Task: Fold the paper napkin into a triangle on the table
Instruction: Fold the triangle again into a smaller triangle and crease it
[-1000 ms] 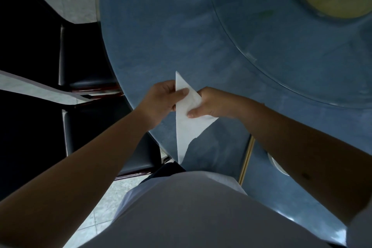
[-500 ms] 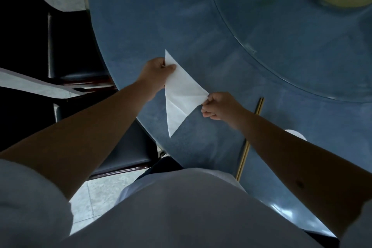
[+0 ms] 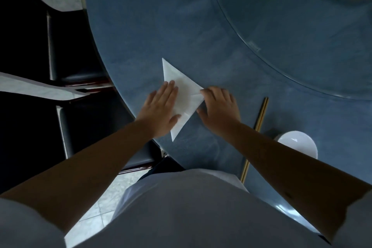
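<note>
One paper napkin (image 3: pixel 186 94), folded into a white triangle, lies flat on the blue table (image 3: pixel 153 26) near its rim. My left hand (image 3: pixel 161 110) is spread flat on the napkin's left half, fingers extended, gripping nothing. My right hand (image 3: pixel 218 106) rests at the right corner, fingertips (image 3: pixel 203 92) on the paper — pressing or pinching, I cannot tell. To the right lie two chopsticks (image 3: pixel 259 115) side by side, and one white bowl (image 3: pixel 296 143). No legible writing anywhere.
</note>
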{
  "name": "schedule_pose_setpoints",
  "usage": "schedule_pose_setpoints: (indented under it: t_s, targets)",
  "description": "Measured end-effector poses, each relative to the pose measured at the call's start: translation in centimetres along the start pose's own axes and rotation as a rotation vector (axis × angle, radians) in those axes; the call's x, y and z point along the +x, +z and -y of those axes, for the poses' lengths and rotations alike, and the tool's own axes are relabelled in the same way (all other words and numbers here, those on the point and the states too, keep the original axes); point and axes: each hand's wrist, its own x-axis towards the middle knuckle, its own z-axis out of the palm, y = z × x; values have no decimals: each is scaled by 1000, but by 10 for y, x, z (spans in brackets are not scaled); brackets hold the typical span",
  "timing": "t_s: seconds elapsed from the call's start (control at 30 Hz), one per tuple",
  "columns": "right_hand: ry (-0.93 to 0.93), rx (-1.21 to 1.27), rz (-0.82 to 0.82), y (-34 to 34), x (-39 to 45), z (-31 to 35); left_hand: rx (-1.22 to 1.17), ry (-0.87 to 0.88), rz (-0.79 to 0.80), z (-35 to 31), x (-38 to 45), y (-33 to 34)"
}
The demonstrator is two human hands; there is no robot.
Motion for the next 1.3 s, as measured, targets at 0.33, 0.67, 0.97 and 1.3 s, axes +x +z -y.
schedule_pose_setpoints:
  t_s: [0.33, 0.67, 0.97, 1.3]
  targets:
    - [-76, -117, 164, 8, -5, -14, 159, 244, 45, -17, -48, 29]
    - [-109, -88, 154, 7, -14, -18, 125, 193, 36, -17, -72, 30]
    - [-76, -83, 162, 4, -26, -16, 9, 168, -240, -12, -71, 25]
    - [-187, -56, 163, 1, -32, -2, -292, 92, -170, -23, -63, 7]
